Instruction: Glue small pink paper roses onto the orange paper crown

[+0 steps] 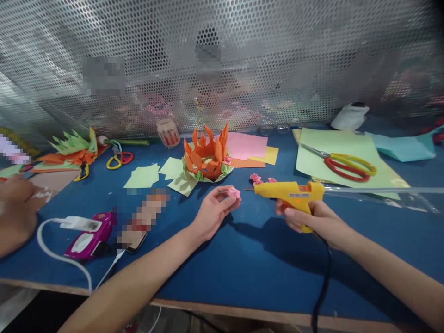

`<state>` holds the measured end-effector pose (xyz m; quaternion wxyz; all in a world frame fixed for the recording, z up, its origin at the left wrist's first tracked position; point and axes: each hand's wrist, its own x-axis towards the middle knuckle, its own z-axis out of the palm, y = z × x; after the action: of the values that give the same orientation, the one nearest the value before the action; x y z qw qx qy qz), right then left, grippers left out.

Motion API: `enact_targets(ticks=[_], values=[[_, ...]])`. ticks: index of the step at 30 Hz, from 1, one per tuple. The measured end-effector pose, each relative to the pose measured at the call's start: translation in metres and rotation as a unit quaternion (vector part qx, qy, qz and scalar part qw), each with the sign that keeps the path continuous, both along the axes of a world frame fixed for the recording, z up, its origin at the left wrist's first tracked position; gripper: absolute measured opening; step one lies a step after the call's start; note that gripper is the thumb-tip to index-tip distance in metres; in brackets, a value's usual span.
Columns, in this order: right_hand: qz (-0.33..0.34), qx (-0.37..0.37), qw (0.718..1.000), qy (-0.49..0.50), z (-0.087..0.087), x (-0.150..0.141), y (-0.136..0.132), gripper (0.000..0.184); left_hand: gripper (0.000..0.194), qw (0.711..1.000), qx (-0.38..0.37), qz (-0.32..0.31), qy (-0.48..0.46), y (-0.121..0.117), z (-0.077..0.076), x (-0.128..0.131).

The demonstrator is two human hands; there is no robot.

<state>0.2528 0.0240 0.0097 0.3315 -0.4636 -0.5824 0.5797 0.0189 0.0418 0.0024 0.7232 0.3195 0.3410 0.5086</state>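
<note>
My left hand [212,211] pinches a small pink paper rose [235,192] between thumb and fingertips, just above the blue table [243,259]. My right hand [312,221] grips the handle of a yellow glue gun [289,190], its nozzle pointing left toward the rose, a short gap between them. The gun's black cord [322,282] runs down off the table's front edge. Two more pink paper roses [260,179] lie just behind the nozzle. An orange paper flower on green leaves [206,155] stands behind my left hand.
Red-and-yellow scissors [347,164] lie on light green paper [347,148] at right. Pink, orange and yellow sheets [248,148] sit behind. Left: another person's hand [17,208], small scissors [118,157], a pink device [90,238] with white cable, a phone, green paper pieces [144,175]. A perforated metal screen [222,60] backs the table.
</note>
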Motion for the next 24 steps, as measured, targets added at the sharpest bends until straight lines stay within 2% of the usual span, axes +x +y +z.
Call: enact_targets(ticks=[4,11,18,24], values=[[0.022,-0.001,1.0,-0.016,-0.003,-0.002,-0.003,0.03,0.019,1.0,0.001,0.006,0.022,0.001,-0.003,0.0],[0.017,-0.015,1.0,0.004,-0.01,-0.008,-0.003,0.027,0.028,0.998,-0.049,0.008,0.047,0.003,-0.003,-0.002],[0.035,0.011,0.999,-0.019,-0.018,-0.009,-0.003,0.026,0.026,0.997,-0.054,0.009,0.057,0.001,0.004,-0.006],[0.063,0.02,0.997,-0.033,-0.016,-0.007,-0.004,0.024,0.027,0.997,-0.049,0.009,0.055,0.003,0.001,-0.009]])
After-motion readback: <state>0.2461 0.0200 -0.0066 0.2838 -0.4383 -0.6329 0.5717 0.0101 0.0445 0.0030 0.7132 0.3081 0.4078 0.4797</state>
